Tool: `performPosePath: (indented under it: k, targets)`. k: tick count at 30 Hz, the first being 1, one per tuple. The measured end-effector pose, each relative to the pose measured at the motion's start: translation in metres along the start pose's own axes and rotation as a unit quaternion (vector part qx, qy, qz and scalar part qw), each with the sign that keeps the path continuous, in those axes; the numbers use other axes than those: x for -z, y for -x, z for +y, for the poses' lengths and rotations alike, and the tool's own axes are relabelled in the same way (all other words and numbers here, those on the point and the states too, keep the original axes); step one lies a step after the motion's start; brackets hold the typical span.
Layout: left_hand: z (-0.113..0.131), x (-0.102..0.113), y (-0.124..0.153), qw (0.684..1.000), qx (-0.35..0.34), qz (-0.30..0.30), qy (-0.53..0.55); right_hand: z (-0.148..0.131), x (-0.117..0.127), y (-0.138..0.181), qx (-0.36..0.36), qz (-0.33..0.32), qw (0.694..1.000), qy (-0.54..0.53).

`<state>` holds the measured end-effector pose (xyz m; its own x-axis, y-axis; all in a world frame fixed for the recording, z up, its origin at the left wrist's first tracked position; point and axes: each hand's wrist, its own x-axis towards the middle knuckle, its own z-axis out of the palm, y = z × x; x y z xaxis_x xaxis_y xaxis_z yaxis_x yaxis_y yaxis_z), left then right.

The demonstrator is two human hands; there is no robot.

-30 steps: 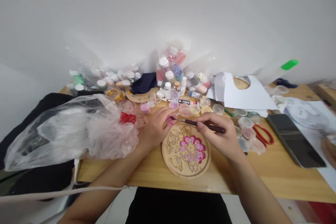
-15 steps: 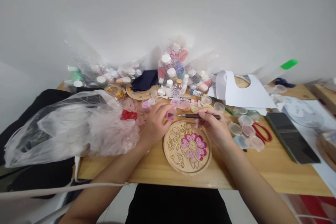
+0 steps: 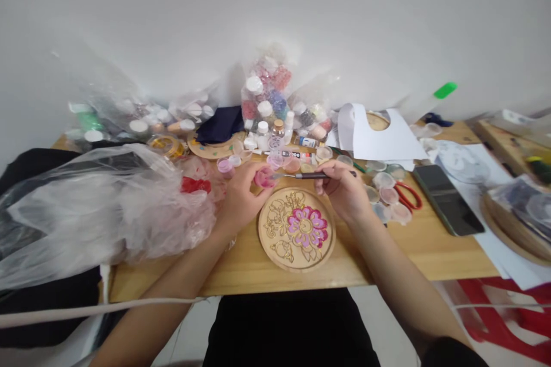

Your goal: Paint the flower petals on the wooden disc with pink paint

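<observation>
My left hand (image 3: 241, 198) is closed around a small pink cup (image 3: 263, 178), tilted with its inside partly showing. In my right hand (image 3: 344, 190) is a palette knife (image 3: 312, 175) with a dark handle and a thin metal blade, held level in a pinch. Its blade tip reaches the cup's edge; whether it touches what is inside I cannot tell. Below both hands lies a round wooden plate (image 3: 319, 256) with raised gold outlines. A flower (image 3: 307, 227) on it is coloured pink and magenta, while the leaves and scrolls around it show bare wood.
Behind the hands stand a glue tube (image 3: 293, 155), small bottles (image 3: 263, 135) and bags of coloured material (image 3: 267, 92). A crumpled plastic bag (image 3: 142, 212) lies left. On the right are lidded cups (image 3: 383, 180), red-handled scissors (image 3: 411, 195), a phone (image 3: 450, 200) and folded white paper (image 3: 383, 146).
The view has swung to the right, so the tabletop things sit further left. My left hand has turned the pink cup so more of it shows, with the blade still at it.
</observation>
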<state>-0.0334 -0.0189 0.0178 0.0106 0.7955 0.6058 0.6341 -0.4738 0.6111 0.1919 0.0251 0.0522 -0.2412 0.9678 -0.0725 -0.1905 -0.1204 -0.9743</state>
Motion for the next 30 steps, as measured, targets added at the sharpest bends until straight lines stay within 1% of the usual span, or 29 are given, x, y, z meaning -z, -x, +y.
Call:
performPosePath:
  k: [2, 5, 8, 12, 16, 19, 22, 26, 30]
  targets:
    - [-0.001, -0.001, 0.000, 1.000, -0.003, 0.006, 0.013, 0.000, 0.000, -0.001, -0.003, 0.006, 1.000, -0.018]
    - [-0.003, -0.003, 0.001, 0.999, 0.021, 0.004, 0.029, -0.001, -0.001, -0.002, 0.002, 0.014, 0.999, -0.035]
    - [-0.005, -0.005, 0.003, 0.997, 0.057, -0.017, 0.041, -0.004, -0.001, -0.002, 0.000, 0.016, 0.999, -0.043]
    - [-0.006, -0.007, 0.004, 0.994, 0.079, -0.043, 0.065, -0.011, 0.007, 0.006, 0.008, 0.014, 0.999, -0.040]
    - [-0.006, -0.009, 0.003, 0.991, 0.095, -0.062, 0.074, -0.018, 0.027, 0.031, 0.050, 0.038, 0.997, -0.033]
    - [-0.007, -0.011, 0.003, 0.991, 0.098, -0.056, 0.077, -0.019, 0.043, 0.059, 0.067, 0.045, 0.996, -0.022]
    - [-0.010, -0.014, 0.003, 0.990, 0.104, -0.059, 0.075, -0.015, 0.055, 0.087, 0.077, 0.070, 0.995, 0.001]
    - [-0.016, -0.018, 0.004, 0.989, 0.106, -0.047, 0.087, -0.007, 0.060, 0.117, 0.078, 0.125, 0.988, 0.044]
    - [-0.018, -0.020, 0.005, 0.990, 0.108, -0.047, 0.078, -0.003, 0.057, 0.135, 0.067, 0.160, 0.983, 0.065]
